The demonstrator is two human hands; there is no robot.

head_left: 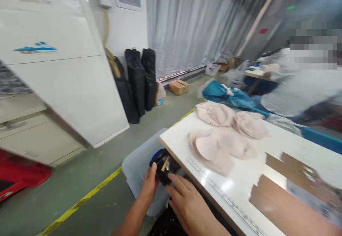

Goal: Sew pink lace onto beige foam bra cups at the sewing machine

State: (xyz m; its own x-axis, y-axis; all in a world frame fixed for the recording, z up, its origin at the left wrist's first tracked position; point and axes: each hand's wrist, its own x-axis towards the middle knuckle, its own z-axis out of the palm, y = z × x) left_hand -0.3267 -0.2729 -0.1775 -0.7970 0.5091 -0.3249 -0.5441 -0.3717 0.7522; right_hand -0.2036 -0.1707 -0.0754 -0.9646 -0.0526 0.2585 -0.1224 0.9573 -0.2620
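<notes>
My left hand [150, 183] is closed around the left side of a small black open container [162, 168], with its thumb on the rim. Inside it lie a thin yellowish strip [165, 163] and something shiny that I cannot make out. My right hand [185, 200] grips the near right edge with bent fingers; its thumb is hidden. A blue round rim [157, 154] shows just behind the container. Both hands are low beside the table edge, above a translucent plastic bin [139, 157].
On the white table [240, 200] lie pale pink moulded fabric cups [213, 145], brown cardboard templates [280, 196] and a ruler strip along the near edge. A blue cloth bundle [227, 95] is at the far side. Black bags [136, 82] lean on the wall. A person [307, 82] sits at right.
</notes>
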